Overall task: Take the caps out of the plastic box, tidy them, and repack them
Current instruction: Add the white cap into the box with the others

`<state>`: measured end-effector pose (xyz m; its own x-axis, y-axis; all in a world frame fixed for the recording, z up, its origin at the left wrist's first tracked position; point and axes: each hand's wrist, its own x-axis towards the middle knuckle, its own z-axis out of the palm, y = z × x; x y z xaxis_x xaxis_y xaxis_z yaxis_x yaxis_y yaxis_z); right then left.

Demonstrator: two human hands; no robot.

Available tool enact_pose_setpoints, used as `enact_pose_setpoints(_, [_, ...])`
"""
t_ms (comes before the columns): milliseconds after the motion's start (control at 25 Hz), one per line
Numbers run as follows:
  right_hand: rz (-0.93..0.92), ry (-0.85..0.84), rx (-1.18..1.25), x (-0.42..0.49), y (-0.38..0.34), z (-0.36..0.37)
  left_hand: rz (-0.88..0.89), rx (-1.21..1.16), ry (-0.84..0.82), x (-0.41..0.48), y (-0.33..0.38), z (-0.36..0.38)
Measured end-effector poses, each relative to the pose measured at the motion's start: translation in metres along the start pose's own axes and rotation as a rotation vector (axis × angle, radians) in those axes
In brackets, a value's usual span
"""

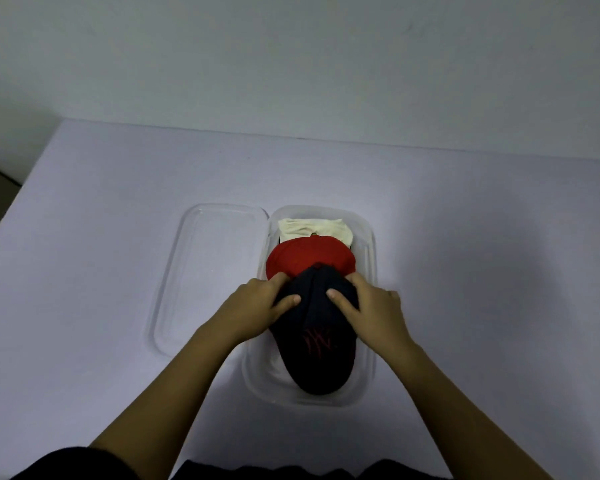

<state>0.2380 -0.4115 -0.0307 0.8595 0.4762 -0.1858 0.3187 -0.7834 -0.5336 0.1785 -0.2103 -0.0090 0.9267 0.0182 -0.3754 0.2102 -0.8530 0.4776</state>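
Arms: the left forearm and right forearm are uncovered down to the wrist. Each ends in a bare grip, the left grip and the right grip, with a short-trimmed thumbnail showing on each.

Clothing: black fabric lies along the lower edge, with a rippled border at the centre. The garment type cannot be determined.

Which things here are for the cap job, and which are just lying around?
For the job: dark cap, gripped by left hand and right hand; red cap; cream cap; clear plastic box.
Lying about: clear lid beside the box; table.
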Motion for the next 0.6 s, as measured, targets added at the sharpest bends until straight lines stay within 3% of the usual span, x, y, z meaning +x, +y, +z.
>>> enact_pose_setpoints(160, [-0.033,0.199,-0.103,0.001,-0.003,0.011,-0.063,-0.003,0.158,0.002,0.009,0.019])
enact_pose_setpoints(280, [-0.178,0.124,-0.065,-0.004,-0.012,0.019,-0.048,-0.185,0.151,0.001,0.020,0.037])
enact_pose_setpoints(360, [-0.138,0.058,-0.087,-0.004,-0.013,0.029,-0.056,-0.286,0.084,0.008,0.021,0.043])
enact_pose_setpoints(520, [0.021,0.101,-0.137,-0.001,-0.016,0.047,-0.063,-0.339,0.018,0.019,0.017,0.038])
enact_pose_setpoints(600, [0.079,0.139,-0.154,-0.001,-0.020,0.049,-0.004,-0.290,0.135,0.014,0.016,0.028])
